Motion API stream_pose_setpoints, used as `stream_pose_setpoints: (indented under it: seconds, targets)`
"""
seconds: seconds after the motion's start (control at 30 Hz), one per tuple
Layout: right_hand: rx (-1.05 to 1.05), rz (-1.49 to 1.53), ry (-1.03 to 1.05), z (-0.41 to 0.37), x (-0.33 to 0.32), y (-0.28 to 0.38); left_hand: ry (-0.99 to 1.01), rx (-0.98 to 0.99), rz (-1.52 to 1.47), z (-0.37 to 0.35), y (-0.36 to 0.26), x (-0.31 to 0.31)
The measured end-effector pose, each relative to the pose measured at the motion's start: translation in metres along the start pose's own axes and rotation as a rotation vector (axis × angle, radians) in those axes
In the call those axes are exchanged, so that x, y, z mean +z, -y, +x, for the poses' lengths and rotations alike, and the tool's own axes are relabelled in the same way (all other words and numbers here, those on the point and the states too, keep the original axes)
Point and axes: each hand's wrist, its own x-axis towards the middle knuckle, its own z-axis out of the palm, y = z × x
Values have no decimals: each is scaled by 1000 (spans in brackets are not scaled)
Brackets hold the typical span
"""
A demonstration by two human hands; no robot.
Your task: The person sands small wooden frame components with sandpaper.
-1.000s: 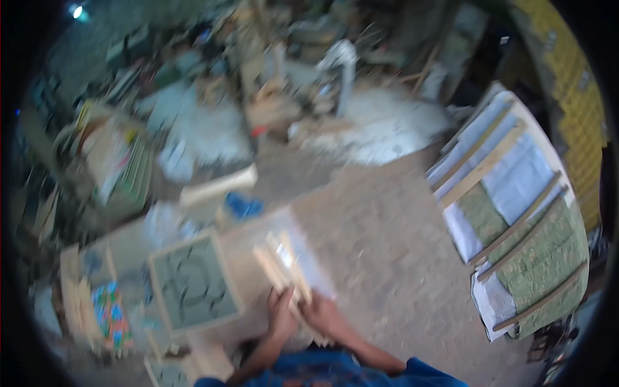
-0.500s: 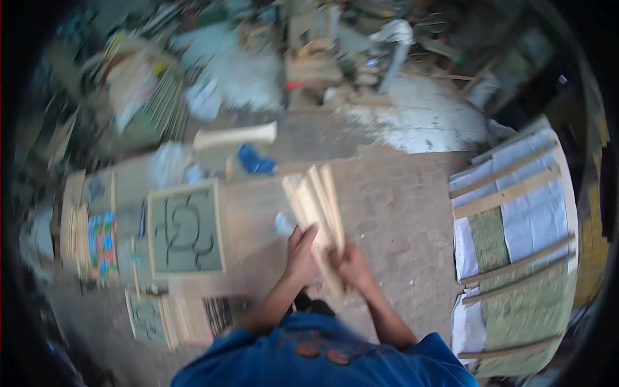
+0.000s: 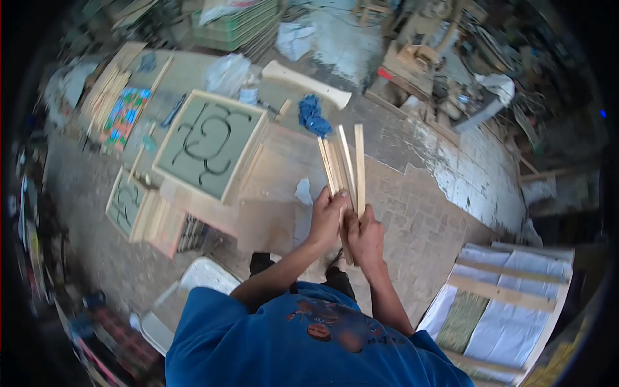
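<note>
A loose bundle of pale wooden strips [image 3: 333, 169] stands fanned out in front of my chest. My left hand [image 3: 327, 219] is closed round the left part of the bundle, thumb across the strips. Lower down and to the right, my right hand [image 3: 365, 240] grips the strips as well, with one strip [image 3: 360, 166] standing apart on its side. The lower ends pass between my hands and are partly hidden. To the left, a framed green panel [image 3: 209, 143] with a dark curved design lies on top of a stack on the low table [image 3: 274, 151].
A crumpled blue cloth [image 3: 313, 116] and a long pale board [image 3: 306, 84] lie beyond the strips. A white chair [image 3: 209, 276] stands behind my left arm. Fabric-covered panels with wooden slats [image 3: 496, 303] are at the right. Machinery and scrap [image 3: 445, 71] fill the back right.
My view has swung left, so the table and panels appear shifted and tilted. The strips stay in both hands, and one strip now stands more separate on the right.
</note>
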Motion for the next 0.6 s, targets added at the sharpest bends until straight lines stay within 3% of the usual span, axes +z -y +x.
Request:
stream_pose_setpoints:
  seconds: [0.03, 0.13, 0.27, 0.5, 0.6]
  targets:
    - [-11, 93, 45, -3, -10, -15, -48, -85, -47, -6, 3, 7]
    - [-131, 216, 103, 12, -40, -57, -140, 49, -323, -14, 25, 37]
    - [-282, 73, 260, 18, -70, -78, -234, 116, -260, -33, 59, 53]
    - [-483, 38, 520, 23, -61, -64, -337, 241, -336, -51, 47, 48]
    - [-385, 136, 487, 29, -54, -48, -413, 252, -436, -52, 20, 47]
